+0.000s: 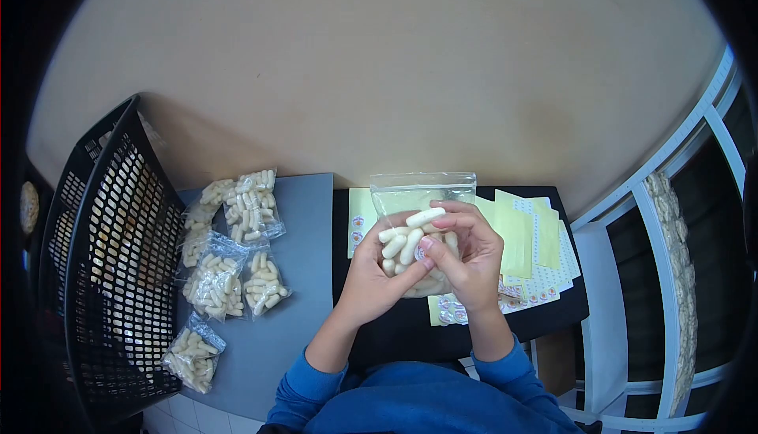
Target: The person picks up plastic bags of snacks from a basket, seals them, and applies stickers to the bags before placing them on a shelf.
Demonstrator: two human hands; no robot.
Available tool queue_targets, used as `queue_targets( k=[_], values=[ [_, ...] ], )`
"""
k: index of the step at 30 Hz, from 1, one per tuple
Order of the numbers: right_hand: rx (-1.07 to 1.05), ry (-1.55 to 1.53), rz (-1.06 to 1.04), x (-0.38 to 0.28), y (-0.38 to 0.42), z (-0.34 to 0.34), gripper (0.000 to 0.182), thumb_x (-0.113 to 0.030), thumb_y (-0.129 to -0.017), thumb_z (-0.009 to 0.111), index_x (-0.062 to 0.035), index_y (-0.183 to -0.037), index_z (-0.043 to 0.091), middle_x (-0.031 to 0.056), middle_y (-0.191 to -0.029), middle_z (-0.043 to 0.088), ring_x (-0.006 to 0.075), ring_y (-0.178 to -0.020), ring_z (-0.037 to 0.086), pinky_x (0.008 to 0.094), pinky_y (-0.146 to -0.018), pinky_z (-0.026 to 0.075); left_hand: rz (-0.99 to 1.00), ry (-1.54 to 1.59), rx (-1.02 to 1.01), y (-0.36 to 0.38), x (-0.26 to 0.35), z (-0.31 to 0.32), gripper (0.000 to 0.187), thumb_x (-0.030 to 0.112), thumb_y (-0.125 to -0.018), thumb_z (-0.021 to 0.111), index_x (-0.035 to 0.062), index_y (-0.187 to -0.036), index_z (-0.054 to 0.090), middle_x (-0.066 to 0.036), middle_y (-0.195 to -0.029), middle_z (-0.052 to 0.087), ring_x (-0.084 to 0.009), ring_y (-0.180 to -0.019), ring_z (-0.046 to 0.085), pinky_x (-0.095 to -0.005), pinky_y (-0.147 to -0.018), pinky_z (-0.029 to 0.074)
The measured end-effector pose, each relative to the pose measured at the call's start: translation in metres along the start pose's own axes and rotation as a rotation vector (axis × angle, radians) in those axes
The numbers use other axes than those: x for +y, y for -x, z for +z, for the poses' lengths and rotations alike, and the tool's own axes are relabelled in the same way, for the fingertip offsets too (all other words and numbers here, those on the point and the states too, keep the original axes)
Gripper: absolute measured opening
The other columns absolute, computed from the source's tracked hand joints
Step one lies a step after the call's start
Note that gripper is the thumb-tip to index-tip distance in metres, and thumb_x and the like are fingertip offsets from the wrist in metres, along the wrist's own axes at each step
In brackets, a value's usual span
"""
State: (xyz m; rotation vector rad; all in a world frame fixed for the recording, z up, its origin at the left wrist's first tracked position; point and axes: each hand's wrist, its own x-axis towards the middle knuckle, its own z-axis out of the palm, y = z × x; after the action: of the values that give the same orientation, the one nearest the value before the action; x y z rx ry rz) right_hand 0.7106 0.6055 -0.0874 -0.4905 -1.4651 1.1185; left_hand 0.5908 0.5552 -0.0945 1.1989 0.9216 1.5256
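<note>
A clear zip bag [424, 191] filled with short, off-white, finger-shaped pieces is held up in front of me, its zip edge at the top. My left hand [376, 270] grips it from the left side, and my right hand [472, 264] grips it from the right. Both thumbs press on the front of the bag, at a small round printed sticker [420, 253]. Other fingers wrap round the sides and partly hide the bag. Below and behind it lie sticker sheets [450, 310] with round printed labels, on a black table surface [395, 331].
Several filled bags [213, 285] lie on a grey board [304, 276] to the left. A tall black perforated basket [118, 260] stands at the far left. Pale yellow backing sheets [513, 236] spread on the right. A white metal frame [671, 276] stands beyond the table's right edge.
</note>
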Motion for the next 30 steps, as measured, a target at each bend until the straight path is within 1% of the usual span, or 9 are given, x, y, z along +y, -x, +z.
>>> queue_targets(
  k=[3, 10, 13, 15, 18, 21, 23, 25, 30],
  values=[
    [0.028, -0.052, 0.09, 0.0, 0.0, -0.001, 0.018, 0.005, -0.067, 0.062, -0.0009, -0.083, 0.058, 0.0127, -0.097, 0.054, 0.0147, -0.087, 0.053, 0.0251, -0.074, 0.044, -0.004, -0.053, 0.014, -0.001, 0.002, 0.001, 0.045, 0.005, -0.072, 0.061, 0.0017, -0.113, 0.041, -0.007, -0.098, 0.052, -0.0117, -0.091, 0.051, -0.0252, -0.076, 0.044],
    [0.036, -0.048, 0.07, 0.0, 0.001, 0.0, 0.017, 0.006, -0.07, 0.059, 0.0007, -0.086, 0.057, 0.0118, -0.097, 0.055, 0.0146, -0.089, 0.053, 0.0256, -0.077, 0.043, 0.027, -0.097, 0.024, 0.001, 0.001, -0.002, 0.046, 0.004, -0.071, 0.061, 0.0006, -0.112, 0.041, -0.008, -0.097, 0.052, -0.0119, -0.089, 0.052, -0.025, -0.075, 0.044],
    [-0.017, -0.081, 0.086, -0.002, 0.0, -0.003, 0.024, 0.005, -0.071, 0.058, 0.0006, -0.095, 0.056, 0.0116, -0.102, 0.053, 0.0159, -0.092, 0.052, 0.0266, -0.079, 0.042, 0.022, -0.096, 0.023, 0.001, 0.001, -0.004, 0.046, 0.005, -0.071, 0.06, -0.0001, -0.112, 0.04, -0.009, -0.098, 0.052, -0.0124, -0.09, 0.052, -0.0255, -0.075, 0.044],
    [-0.106, -0.165, 0.2, -0.008, 0.0, -0.008, 0.034, 0.006, -0.07, 0.058, -0.0003, -0.104, 0.053, 0.0114, -0.107, 0.049, 0.0179, -0.097, 0.051, 0.0282, -0.083, 0.042, 0.019, -0.091, 0.004, 0.0, 0.001, -0.005, 0.046, 0.005, -0.071, 0.06, -0.0004, -0.112, 0.04, -0.009, -0.099, 0.052, -0.0127, -0.09, 0.052, -0.0257, -0.076, 0.043],
    [-0.188, -0.056, 0.086, -0.012, 0.003, -0.009, 0.042, 0.007, -0.069, 0.058, -0.0014, -0.11, 0.05, 0.0111, -0.112, 0.046, 0.0188, -0.101, 0.05, 0.0284, -0.083, 0.044, 0.054, -0.039, -0.048, -0.001, 0.001, -0.009, 0.045, 0.005, -0.072, 0.06, -0.0012, -0.112, 0.041, -0.011, -0.101, 0.053, -0.0135, -0.092, 0.052, -0.0261, -0.078, 0.043],
    [-0.214, -0.021, 0.116, -0.013, 0.008, -0.01, 0.044, 0.008, -0.068, 0.058, -0.0013, -0.11, 0.049, 0.0108, -0.113, 0.046, 0.0192, -0.102, 0.049, 0.0278, -0.081, 0.046, -0.04, 0.063, -0.048, -0.002, 0.0, -0.012, 0.043, 0.006, -0.073, 0.061, -0.0016, -0.111, 0.042, -0.011, -0.098, 0.054, -0.0141, -0.091, 0.053, -0.0259, -0.077, 0.044],
    [-0.207, 0.012, 0.104, -0.013, 0.009, -0.009, 0.045, 0.009, -0.068, 0.057, -0.0015, -0.111, 0.048, 0.0107, -0.113, 0.046, 0.0192, -0.102, 0.049, 0.0272, -0.08, 0.047, -0.023, -0.176, 0.076, -0.001, 0.0, -0.007, 0.038, 0.007, -0.074, 0.06, -0.0015, -0.107, 0.045, -0.009, -0.095, 0.055, -0.0135, -0.085, 0.055, -0.0248, -0.073, 0.045],
    [-0.194, 0.048, 0.11, -0.013, 0.011, -0.009, 0.046, 0.009, -0.068, 0.056, -0.0017, -0.112, 0.048, 0.0106, -0.113, 0.046, 0.0192, -0.102, 0.049, 0.0265, -0.078, 0.047, 0.07, -0.157, 0.2, -0.002, -0.002, 0.001, 0.046, 0.006, -0.075, 0.06, -0.0024, -0.113, 0.037, -0.013, -0.091, 0.058, -0.0152, -0.083, 0.057, -0.0253, -0.07, 0.047],
    [-0.211, 0.045, 0.116, -0.015, 0.01, -0.015, 0.048, 0.009, -0.067, 0.055, -0.0025, -0.113, 0.047, 0.0104, -0.113, 0.046, 0.0175, -0.101, 0.05, 0.0258, -0.076, 0.048, 0.154, -0.241, 0.211, 0.0, -0.006, 0.006, 0.045, 0.005, -0.076, 0.057, -0.0029, -0.113, 0.034, -0.015, -0.088, 0.059, -0.0153, -0.079, 0.059, -0.0252, -0.067, 0.047]
  ],
)
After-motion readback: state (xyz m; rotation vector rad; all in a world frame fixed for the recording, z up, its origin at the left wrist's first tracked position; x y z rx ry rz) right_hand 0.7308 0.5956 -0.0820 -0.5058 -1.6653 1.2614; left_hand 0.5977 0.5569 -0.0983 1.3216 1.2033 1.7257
